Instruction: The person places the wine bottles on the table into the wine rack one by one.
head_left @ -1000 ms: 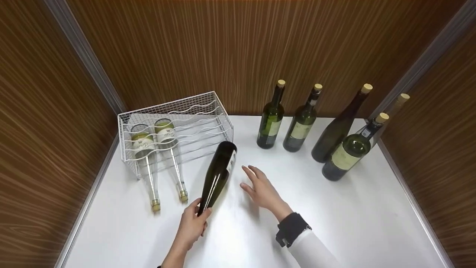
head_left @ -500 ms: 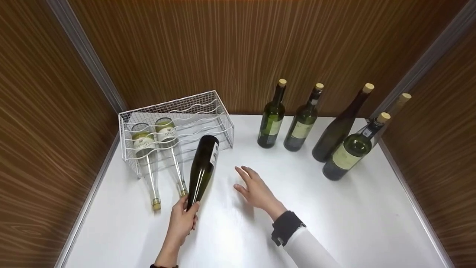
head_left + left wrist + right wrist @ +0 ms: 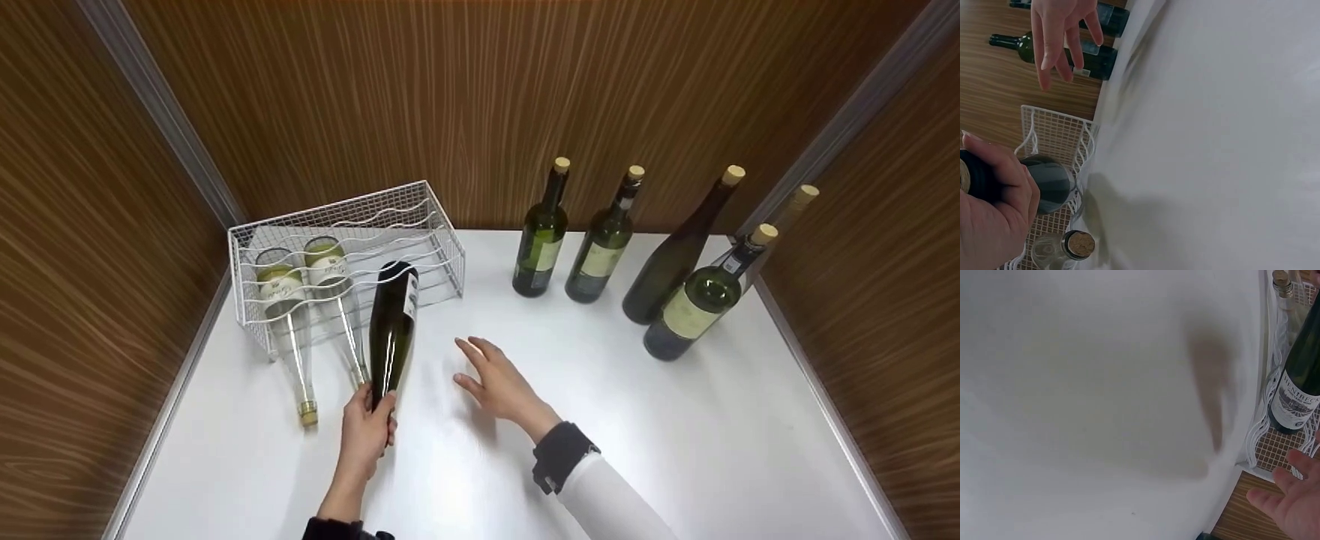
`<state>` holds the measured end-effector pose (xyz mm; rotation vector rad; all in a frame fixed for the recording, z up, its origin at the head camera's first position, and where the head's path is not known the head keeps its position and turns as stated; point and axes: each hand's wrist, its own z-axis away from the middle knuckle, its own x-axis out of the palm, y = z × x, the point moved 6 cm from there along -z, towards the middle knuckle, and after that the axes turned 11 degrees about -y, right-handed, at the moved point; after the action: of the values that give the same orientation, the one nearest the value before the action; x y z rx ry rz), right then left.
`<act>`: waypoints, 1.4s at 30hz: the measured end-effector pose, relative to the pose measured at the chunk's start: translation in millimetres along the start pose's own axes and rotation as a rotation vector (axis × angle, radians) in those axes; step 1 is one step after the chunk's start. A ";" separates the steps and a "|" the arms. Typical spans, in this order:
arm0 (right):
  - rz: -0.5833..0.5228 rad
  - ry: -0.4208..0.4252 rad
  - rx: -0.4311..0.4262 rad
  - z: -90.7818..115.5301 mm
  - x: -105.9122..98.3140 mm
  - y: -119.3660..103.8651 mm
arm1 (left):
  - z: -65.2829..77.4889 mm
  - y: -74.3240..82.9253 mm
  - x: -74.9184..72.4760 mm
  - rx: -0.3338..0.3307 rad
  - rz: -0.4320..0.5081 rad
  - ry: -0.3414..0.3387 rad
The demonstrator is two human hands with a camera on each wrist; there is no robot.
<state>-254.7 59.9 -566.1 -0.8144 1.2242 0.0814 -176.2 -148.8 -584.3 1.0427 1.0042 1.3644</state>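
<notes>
In the head view my left hand (image 3: pixel 364 431) grips a dark green wine bottle (image 3: pixel 390 330) by its neck. The bottle's base points away from me and overlaps the front wires of the white wire rack (image 3: pixel 442 225). A cork (image 3: pixel 963 175) shows at the held neck in the left wrist view, and a white label (image 3: pixel 1293 402) in the right wrist view. My right hand (image 3: pixel 499 382) hovers over the table to the right of the bottle, fingers spread and holding nothing. Two clear bottles lie in the rack, the outer bottle (image 3: pixel 294 345) and the inner bottle (image 3: pixel 339 307), necks toward me.
Several corked bottles stand at the back right: a green bottle (image 3: pixel 541 240), a second green bottle (image 3: pixel 602 255), a tall dark bottle (image 3: pixel 671 262), a front green bottle (image 3: pixel 694 304) and a clear one behind. Wooden walls (image 3: pixel 480 112) enclose the white table (image 3: pixel 675 450).
My left hand has carried the dark bottle leftward, its base now over the rack's front, beside the inner clear bottle. My right hand has drifted left, still spread.
</notes>
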 end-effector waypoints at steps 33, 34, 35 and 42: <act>0.032 -0.015 -0.074 -13.0 10.6 -22.0 | -75.1 -7.8 18.8 0.132 0.122 0.176; 0.033 -0.017 -0.072 -13.2 10.5 -22.1 | -78.0 -7.7 18.8 0.141 0.123 0.183; 0.034 -0.019 -0.071 -13.6 10.6 -22.1 | -80.6 -7.4 18.3 0.147 0.116 0.194; 0.036 -0.033 -0.051 -16.8 10.8 -20.4 | -95.5 -5.2 17.1 0.135 0.073 0.216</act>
<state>-254.5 31.4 -566.7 -0.8322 1.2096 0.1551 -267.5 -132.3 -613.0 1.0552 1.2423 1.5094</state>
